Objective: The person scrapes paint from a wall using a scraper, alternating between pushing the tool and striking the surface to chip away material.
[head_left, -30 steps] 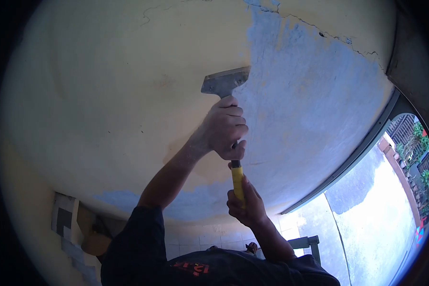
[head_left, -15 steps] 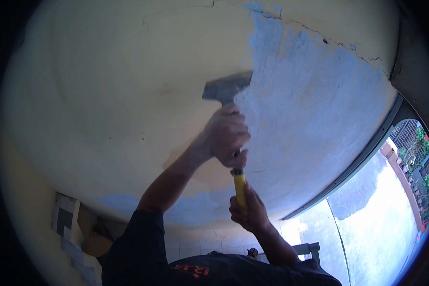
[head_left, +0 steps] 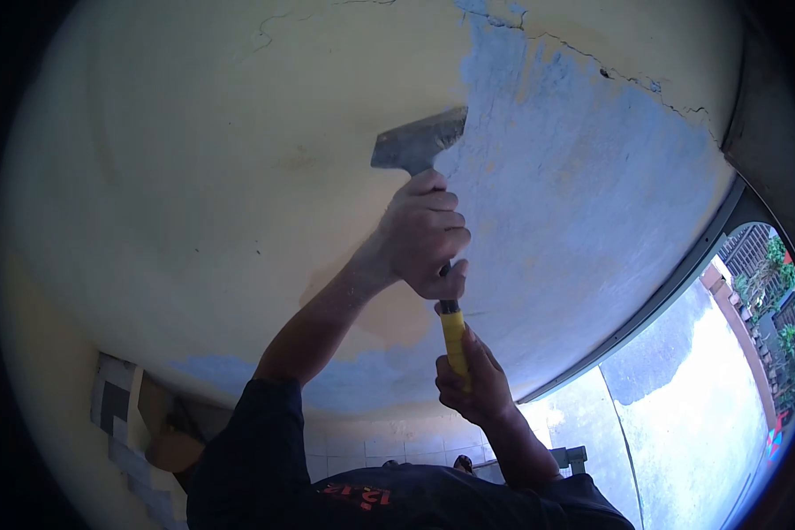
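Observation:
A wide-bladed scraper (head_left: 413, 144) is held up against the wall, its blade tilted, with the right end higher. My left hand (head_left: 428, 238) is closed round the shaft just below the blade. Lower down, my right hand (head_left: 474, 378) wraps the yellow part of the handle. The blade touches or nearly touches the cream paint (head_left: 238, 141), its right end beside a bluish bared patch (head_left: 574, 168). The fingers hide much of the shaft.
A jagged crack (head_left: 605, 74) crosses the wall at upper right. A dark frame edge (head_left: 649, 322) bounds the wall's right side, with bright paving (head_left: 680, 433) beyond. A brown rounded object (head_left: 175, 450) is at lower left, and tiled floor (head_left: 362, 446) below.
The scraper has moved a little up the wall, and both hands have risen with it. My right hand has also shifted slightly right. Both grips are unchanged.

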The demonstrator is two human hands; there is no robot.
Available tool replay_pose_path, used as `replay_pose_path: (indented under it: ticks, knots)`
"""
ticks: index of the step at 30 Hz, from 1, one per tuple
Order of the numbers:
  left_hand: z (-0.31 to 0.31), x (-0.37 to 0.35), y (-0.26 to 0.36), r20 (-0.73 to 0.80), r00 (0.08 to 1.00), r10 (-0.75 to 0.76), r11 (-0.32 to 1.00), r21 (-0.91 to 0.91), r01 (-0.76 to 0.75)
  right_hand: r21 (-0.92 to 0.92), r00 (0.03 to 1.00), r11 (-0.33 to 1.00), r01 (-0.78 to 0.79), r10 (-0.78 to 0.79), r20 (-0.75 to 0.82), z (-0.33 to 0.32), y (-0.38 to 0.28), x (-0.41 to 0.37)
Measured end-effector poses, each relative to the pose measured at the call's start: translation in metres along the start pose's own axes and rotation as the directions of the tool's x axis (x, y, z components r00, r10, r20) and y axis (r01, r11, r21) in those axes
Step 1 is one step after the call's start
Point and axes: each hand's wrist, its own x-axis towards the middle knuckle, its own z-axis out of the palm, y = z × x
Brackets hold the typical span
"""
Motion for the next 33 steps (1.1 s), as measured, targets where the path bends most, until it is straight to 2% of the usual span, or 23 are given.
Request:
replay_pose_path:
  ticks: [10, 13, 17, 19, 21, 24, 26, 30, 33]
  knots:
    - [0.0, 0.013, -0.007, -0.07, 0.997, -0.01, 1.0, 0.029, 0.012, -0.029, 0.999, 0.999, 0.026, -0.025, 0.032, -0.001, -0.016, 0.004]
    - [0.001, 0.007, 0.0, -0.021, 1.0, -0.009, 0.999, 0.047, 0.01, 0.041, 0.999, 0.999, 0.008, -0.01, 0.048, -0.008, -0.013, -0.003]
    - [-0.003, 0.015, -0.011, -0.032, 0.999, -0.009, 0.999, 0.037, 0.01, -0.029, 1.0, 0.999, 0.014, -0.014, 0.028, 0.002, -0.02, 0.007]
    - [-0.001, 0.02, -0.009, -0.102, 0.994, -0.034, 0.999, 0.035, 0.038, -0.012, 0.998, 0.999, 0.039, -0.039, 0.05, 0.001, -0.024, 0.004]
    - [-0.001, 0.011, 0.0, -0.067, 0.997, -0.038, 0.998, 0.04, 0.04, -0.008, 0.999, 1.0, 0.01, -0.009, 0.045, -0.002, -0.02, -0.003]
    - [-0.005, 0.019, -0.01, -0.041, 0.999, -0.03, 0.999, 0.028, 0.031, -0.015, 0.999, 1.0, -0.001, 0.002, 0.05, 0.001, -0.026, 0.005]
    - [-0.013, 0.036, -0.018, -0.095, 0.995, -0.011, 0.997, 0.071, 0.018, -0.018, 0.999, 0.999, 0.031, -0.031, 0.045, 0.011, -0.041, 0.01]
    - [-0.014, 0.031, -0.01, -0.048, 0.999, -0.021, 0.996, 0.09, 0.025, -0.056, 0.994, 0.998, 0.013, -0.007, 0.107, 0.012, -0.041, 0.002]
    - [-0.019, 0.046, -0.031, -0.094, 0.995, 0.039, 0.996, 0.085, -0.031, -0.07, 0.995, 0.996, 0.053, -0.047, 0.093, 0.021, -0.051, 0.02]
